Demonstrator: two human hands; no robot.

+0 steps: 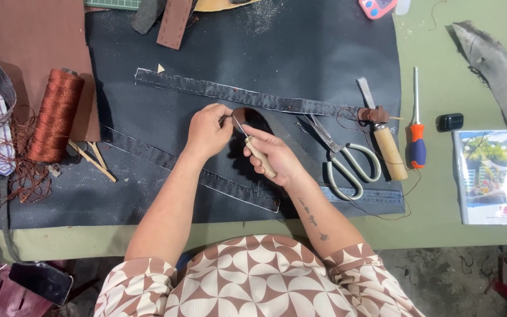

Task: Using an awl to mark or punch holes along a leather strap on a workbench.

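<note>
Awl (252, 144) in right hand (274, 155) (tip leftward)

Brown-and-cream geometric-patterned short sleeves, small tattoos along right forearm

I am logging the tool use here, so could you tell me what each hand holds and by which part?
The right hand grips an awl by its pale wooden handle. The left hand pinches a small brown leather piece at its edge.

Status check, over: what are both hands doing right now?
Left hand pinches small round brown leather piece. Right hand grips wooden-handled awl, tip at the piece. Steel scissors lie beside, apart.
</note>
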